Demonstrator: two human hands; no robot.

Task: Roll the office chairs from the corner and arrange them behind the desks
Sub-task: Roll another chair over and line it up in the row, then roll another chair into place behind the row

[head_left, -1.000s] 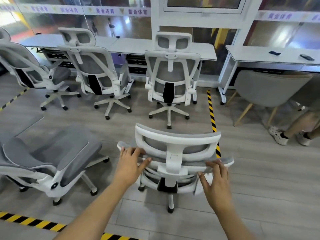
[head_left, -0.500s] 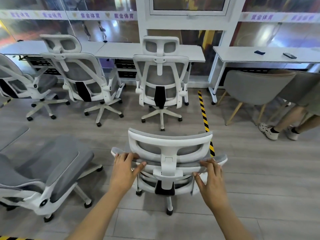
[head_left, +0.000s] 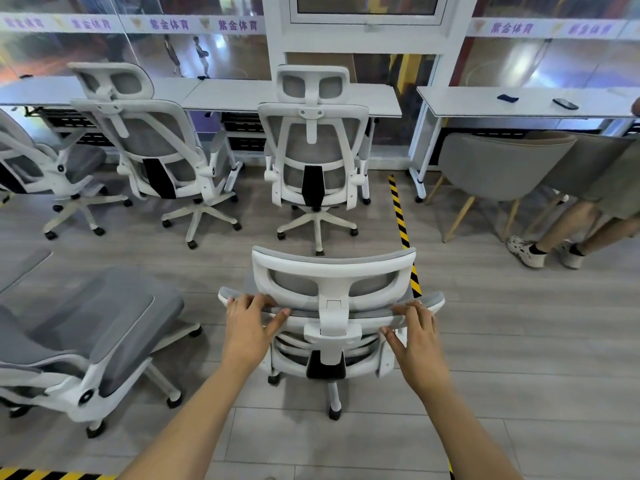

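Both hands on the chair I'm pushing (head_left: 332, 320): my left hand (head_left: 246, 332) is closed over the left end of the backrest's top edge, fingers curled over the rim, thumb pointing in along it. My right hand (head_left: 417, 341) grips the right end the same way, thumb underneath. White frame, grey mesh, and it stands on the wood-look floor (head_left: 519, 358) right in front of me, its back toward me and its seat facing the surface (head_left: 291, 95) along the glass wall. Backrest's long edge runs left to right across my view, headrest just above my knuckles.

Straight ahead of it, another chair (head_left: 313, 150) is tucked up to that surface, back to me too, its wheeled base just beyond my chair's headrest. Left of that, a second chair (head_left: 152, 147) sits turned slightly, and a third (head_left: 41, 168) is at the far left edge. Down at my left, a reclined chair (head_left: 86, 327) lies tilted well back. Over on the right, a grey tub chair (head_left: 498, 164) on wooden legs sits under the next surface (head_left: 526, 102), beside someone's legs. Black-and-yellow tape (head_left: 401, 220) runs along the floor toward my chair's right side. Small stuff: a phone (head_left: 565, 103) and a dark object (head_left: 507, 97) up there.
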